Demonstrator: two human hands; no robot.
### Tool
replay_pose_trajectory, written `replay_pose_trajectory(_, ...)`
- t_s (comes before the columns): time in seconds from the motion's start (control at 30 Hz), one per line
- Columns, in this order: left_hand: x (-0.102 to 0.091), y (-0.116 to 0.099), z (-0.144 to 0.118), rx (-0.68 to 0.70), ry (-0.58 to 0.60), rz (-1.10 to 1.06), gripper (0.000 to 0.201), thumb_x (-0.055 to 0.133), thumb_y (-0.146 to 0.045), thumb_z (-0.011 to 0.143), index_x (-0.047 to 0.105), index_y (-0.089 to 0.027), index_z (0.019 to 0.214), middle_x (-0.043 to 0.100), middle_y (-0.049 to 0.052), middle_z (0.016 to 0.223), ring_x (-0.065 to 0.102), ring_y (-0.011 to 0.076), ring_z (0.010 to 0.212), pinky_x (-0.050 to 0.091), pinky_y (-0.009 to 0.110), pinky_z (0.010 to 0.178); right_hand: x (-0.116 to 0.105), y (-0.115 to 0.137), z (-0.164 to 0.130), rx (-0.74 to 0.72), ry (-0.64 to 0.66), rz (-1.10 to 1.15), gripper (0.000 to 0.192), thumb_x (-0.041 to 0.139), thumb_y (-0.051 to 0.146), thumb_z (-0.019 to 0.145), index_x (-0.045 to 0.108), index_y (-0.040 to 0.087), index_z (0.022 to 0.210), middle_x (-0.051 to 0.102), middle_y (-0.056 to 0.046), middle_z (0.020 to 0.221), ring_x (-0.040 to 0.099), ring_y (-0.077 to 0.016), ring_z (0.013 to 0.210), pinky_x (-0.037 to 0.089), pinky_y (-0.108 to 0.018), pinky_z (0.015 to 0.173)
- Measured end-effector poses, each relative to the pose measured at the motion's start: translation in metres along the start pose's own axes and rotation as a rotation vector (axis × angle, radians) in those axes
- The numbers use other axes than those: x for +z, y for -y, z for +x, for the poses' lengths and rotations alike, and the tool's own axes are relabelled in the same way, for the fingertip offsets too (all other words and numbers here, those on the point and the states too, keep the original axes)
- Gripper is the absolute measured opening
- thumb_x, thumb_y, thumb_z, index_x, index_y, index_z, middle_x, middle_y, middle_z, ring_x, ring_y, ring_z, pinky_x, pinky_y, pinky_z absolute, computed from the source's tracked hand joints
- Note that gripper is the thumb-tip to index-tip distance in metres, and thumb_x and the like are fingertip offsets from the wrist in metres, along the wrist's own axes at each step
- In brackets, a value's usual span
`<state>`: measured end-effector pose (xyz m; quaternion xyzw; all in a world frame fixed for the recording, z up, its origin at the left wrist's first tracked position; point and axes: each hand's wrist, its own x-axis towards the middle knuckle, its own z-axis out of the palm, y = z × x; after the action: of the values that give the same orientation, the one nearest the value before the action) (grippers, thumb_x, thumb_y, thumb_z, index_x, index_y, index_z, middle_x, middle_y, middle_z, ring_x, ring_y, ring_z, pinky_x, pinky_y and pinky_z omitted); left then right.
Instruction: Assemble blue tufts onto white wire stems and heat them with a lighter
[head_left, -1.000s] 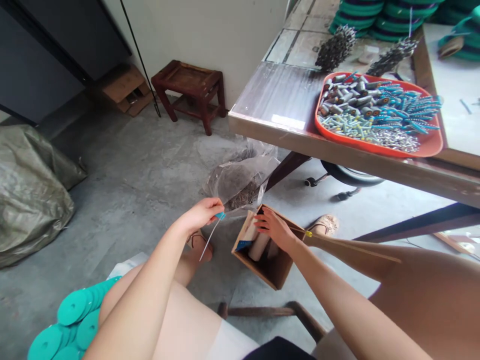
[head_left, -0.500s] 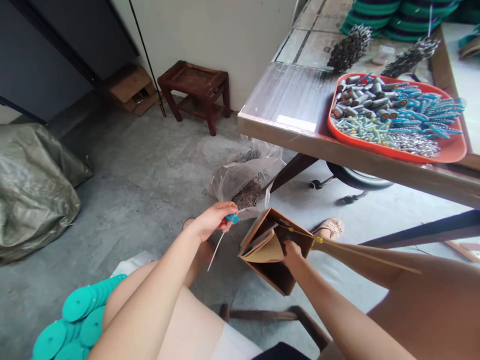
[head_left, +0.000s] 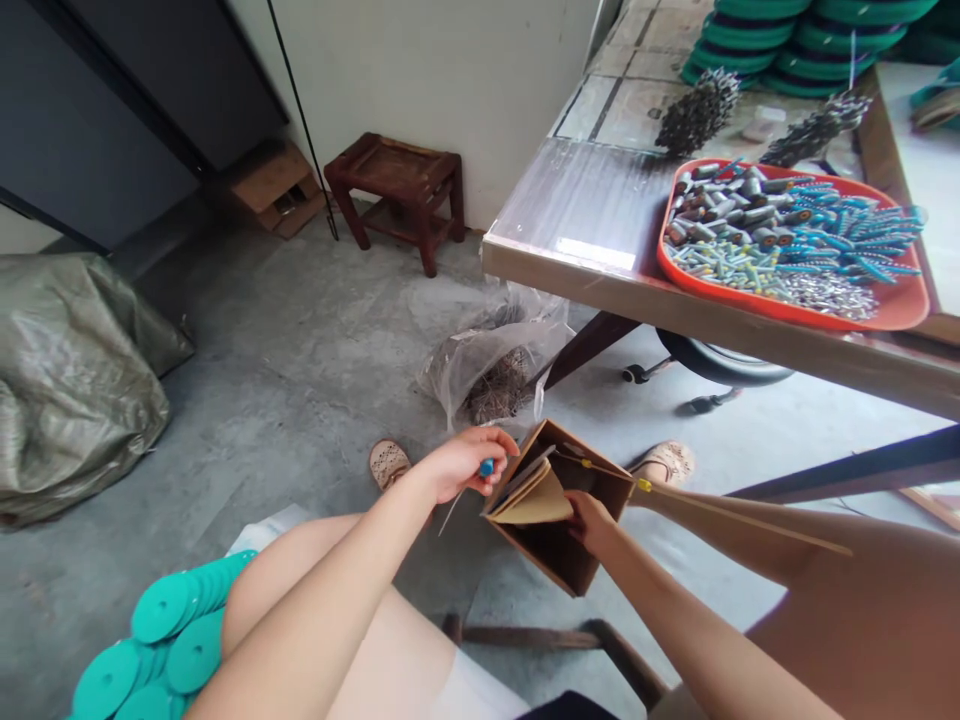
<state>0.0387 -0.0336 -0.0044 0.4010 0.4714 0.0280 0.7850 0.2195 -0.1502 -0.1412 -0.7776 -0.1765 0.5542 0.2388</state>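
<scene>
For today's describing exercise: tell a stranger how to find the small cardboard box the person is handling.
Start at the long table carrying the orange tray of small parts, then drop to the floor before it, past the clear plastic bag. The cardboard box sits between the person's knees, right hand inside it. Unlike the bag, it is brown, stiff and open-topped, holding tan paper sheets.

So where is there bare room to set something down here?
The table is bare between its near-left corner and the orange tray, which is heaped with parts. The floor is open between the stool, the grey sack and the plastic bag. It is crowded around both hands at the cardboard box.
</scene>
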Motion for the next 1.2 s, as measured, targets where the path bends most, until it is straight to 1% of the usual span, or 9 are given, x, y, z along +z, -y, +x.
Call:
replay_pose_trajectory(0.17,0.076,0.025,0.009,-0.082,0.076,0.444,0.015,0.047,-0.012,0.062,0.056,-0.018,0.072,0.043,-0.002,0.048,0.043,0.0117,0.043,0.039,0.028,0.048,-0.044,-0.018,-0.068,-0.003,-0.125,0.262,0.021,0.063,0.032,0.066,0.059,0.016,0.08,0.061,-0.002,0.079,0.059,-0.0171,0.077,0.047,-0.027,0.068)
replay_pose_trajectory(0.23,0.113,0.041,0.01,-0.063,0.048,0.623,0.018,0.055,-0.013,0.061,0.061,-0.02,0.077,0.06,0.009,0.072,0.058,0.0214,0.07,0.043,0.037,0.067,-0.062,-0.027,-0.089,0.01,-0.159,0.379,0.032,0.067,0.032,0.055,0.054,0.02,0.082,0.059,0.001,0.071,0.06,-0.0177,0.073,0.048,-0.026,0.066)
replay_pose_trajectory(0.3,0.144,0.057,0.011,-0.051,0.02,0.749,0.037,0.055,-0.022,0.068,0.058,-0.013,0.104,0.059,0.02,0.101,0.056,0.03,0.097,0.04,0.046,0.083,-0.075,-0.037,-0.101,0.075,-0.157,0.47,0.043,0.069,0.028,0.047,0.049,0.023,0.085,0.057,0.003,0.065,0.061,-0.0172,0.064,0.048,-0.026,0.059)
replay_pose_trajectory(0.4,0.17,0.078,0.01,-0.042,0.057,0.848,0.052,0.055,-0.027,0.071,0.05,-0.006,0.118,0.057,0.025,0.109,0.053,0.0352,0.105,0.038,0.052,0.086,-0.086,-0.048,-0.107,0.211,-0.052,0.551,0.045,0.071,0.021,0.04,0.052,0.021,0.08,0.06,0.0,0.062,0.06,-0.0185,0.056,0.048,-0.028,0.054)
replay_pose_trajectory(0.5,0.176,0.089,0.008,-0.029,0.123,0.866,0.055,0.055,-0.028,0.069,0.052,-0.009,0.12,0.059,0.023,0.11,0.054,0.0344,0.105,0.042,0.048,0.086,-0.091,-0.055,-0.109,0.281,0.026,0.596,0.04,0.074,0.02,0.038,0.057,0.018,0.074,0.06,-0.002,0.061,0.058,-0.0171,0.054,0.049,-0.028,0.054)
replay_pose_trajectory(0.6,0.175,0.094,0.007,-0.014,0.142,0.84,0.056,0.052,-0.032,0.071,0.051,-0.014,0.124,0.059,0.019,0.115,0.054,0.0307,0.108,0.042,0.043,0.089,-0.093,-0.055,-0.115,0.253,-0.014,0.605,0.04,0.076,0.025,0.042,0.058,0.018,0.078,0.059,0.001,0.058,0.054,-0.0125,0.049,0.046,-0.023,0.049)
replay_pose_trajectory(0.8,0.171,0.1,0.014,0.031,0.142,0.818,0.052,0.051,-0.026,0.071,0.054,-0.013,0.121,0.06,0.016,0.114,0.054,0.0273,0.109,0.04,0.043,0.093,-0.104,-0.045,-0.13,0.116,0.031,0.423,0.04,0.069,0.042,0.059,0.062,0.016,0.088,0.065,-0.005,0.074,0.061,-0.0172,0.07,0.049,-0.026,0.062)
replay_pose_trajectory(1.0,0.159,0.08,0.005,0.063,0.05,0.826,0.047,0.049,-0.031,0.069,0.058,-0.017,0.113,0.063,0.016,0.108,0.055,0.0304,0.103,0.041,0.042,0.089,-0.109,-0.033,-0.123,-0.093,0.133,-0.026,0.039,0.06,0.052,0.064,0.058,0.013,0.055,0.055,-0.002,0.048,0.047,-0.0126,0.043,0.033,-0.024,0.044)
replay_pose_trajectory(1.2,0.157,0.067,-0.004,0.08,-0.011,0.824,0.056,0.059,-0.057,0.058,0.065,-0.015,0.095,0.065,0.014,0.092,0.058,0.0311,0.087,0.044,0.039,0.075,-0.088,-0.013,-0.12,-0.198,0.147,-0.023,0.046,0.062,0.057,0.059,0.051,0.014,0.05,0.036,0.004,0.043,0.029,-0.0079,0.046,0.019,-0.023,0.046)
